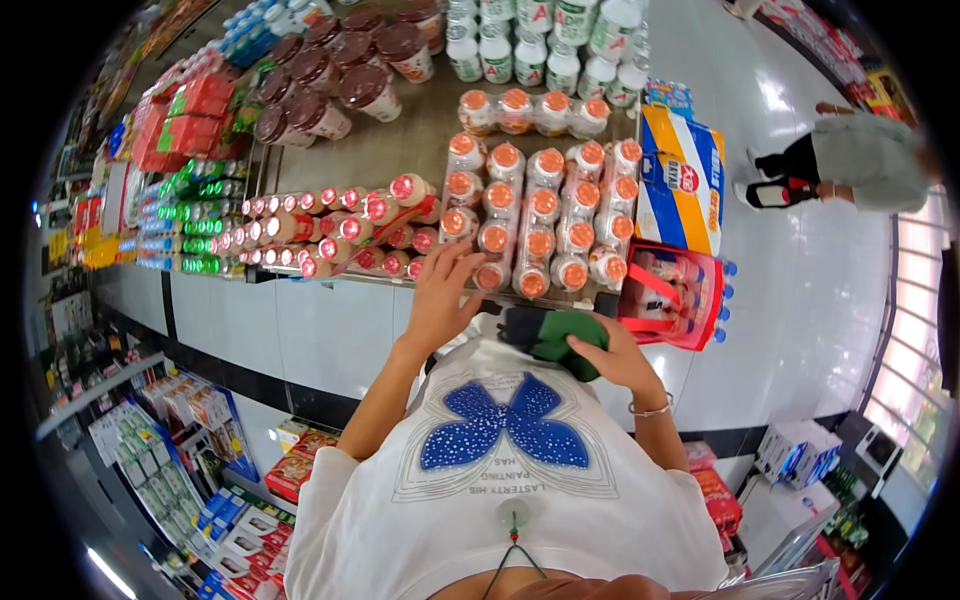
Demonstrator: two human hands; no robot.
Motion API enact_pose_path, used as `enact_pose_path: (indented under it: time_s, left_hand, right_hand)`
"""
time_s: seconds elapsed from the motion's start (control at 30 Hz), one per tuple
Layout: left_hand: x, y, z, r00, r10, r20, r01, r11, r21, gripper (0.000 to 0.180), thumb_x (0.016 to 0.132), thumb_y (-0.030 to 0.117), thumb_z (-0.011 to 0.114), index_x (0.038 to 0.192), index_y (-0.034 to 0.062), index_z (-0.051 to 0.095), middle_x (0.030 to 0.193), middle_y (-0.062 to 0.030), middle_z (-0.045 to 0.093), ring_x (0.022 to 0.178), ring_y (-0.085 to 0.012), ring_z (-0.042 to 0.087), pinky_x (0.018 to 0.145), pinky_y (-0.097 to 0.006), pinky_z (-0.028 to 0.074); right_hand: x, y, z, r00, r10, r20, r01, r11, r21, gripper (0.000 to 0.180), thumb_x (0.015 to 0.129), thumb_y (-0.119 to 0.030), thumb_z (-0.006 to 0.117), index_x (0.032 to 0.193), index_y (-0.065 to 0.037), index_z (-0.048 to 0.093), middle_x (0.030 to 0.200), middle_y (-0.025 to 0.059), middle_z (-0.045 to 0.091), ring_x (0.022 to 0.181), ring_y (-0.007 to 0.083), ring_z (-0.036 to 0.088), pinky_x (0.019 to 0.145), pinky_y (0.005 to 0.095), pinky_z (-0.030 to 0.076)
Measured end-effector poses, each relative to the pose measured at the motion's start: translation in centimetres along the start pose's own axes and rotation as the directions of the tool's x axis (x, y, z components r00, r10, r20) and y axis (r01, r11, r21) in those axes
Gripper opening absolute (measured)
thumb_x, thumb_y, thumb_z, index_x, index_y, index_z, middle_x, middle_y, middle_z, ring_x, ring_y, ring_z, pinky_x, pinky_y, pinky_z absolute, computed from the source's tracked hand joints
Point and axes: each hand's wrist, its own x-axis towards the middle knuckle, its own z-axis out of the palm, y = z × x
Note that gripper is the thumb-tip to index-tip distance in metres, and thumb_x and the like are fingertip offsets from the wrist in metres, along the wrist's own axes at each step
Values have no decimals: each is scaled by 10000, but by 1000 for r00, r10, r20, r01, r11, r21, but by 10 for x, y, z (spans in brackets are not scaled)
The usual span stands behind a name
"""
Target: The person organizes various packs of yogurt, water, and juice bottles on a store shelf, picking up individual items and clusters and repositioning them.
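My left hand (441, 298) lies at the front edge of a display table, fingers stretched out toward the nearest orange-capped bottles (541, 207). Its fingertips are by the front left bottle; whether they touch it I cannot tell. The bottles stand upright in several wrapped rows. Close to my body, my right hand (618, 356) is closed round a bunched green and black cloth (568, 338), and its fingers are partly hidden behind the cloth.
Left of the bottles sit red-capped bottles (345, 228); brown-lidded cups (370, 92) and white bottles (563, 70) fill the far side. A blue, white and orange carton (683, 182) and a red bag of bottles (672, 295) adjoin the table's right. A person (868, 160) stands at far right.
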Motion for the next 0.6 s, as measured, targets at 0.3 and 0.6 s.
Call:
enact_pose_path:
  time_s: [0.3, 0.6]
  left_hand:
    - [28, 30, -4, 978, 194, 77, -183, 975, -128, 362, 787, 58, 708, 1139, 80, 627, 1059, -111, 629, 1027, -328, 573, 861, -439, 476]
    - [35, 43, 12, 961, 189, 205, -140, 963, -231, 284, 834, 95, 682, 1112, 94, 621, 1042, -93, 650, 962, -316, 619, 808, -402, 503]
  right_hand:
    - [-6, 49, -7, 764, 29, -645, -18, 1000, 24, 507, 917, -326, 672, 1281, -5, 528, 1035, 185, 665, 905, 266, 659, 811, 349, 511]
    - [62, 48, -23, 770, 106, -629, -124, 992, 15, 589, 938, -432, 615, 1387, -73, 486, 996, 187, 682, 901, 275, 671, 824, 360, 504]
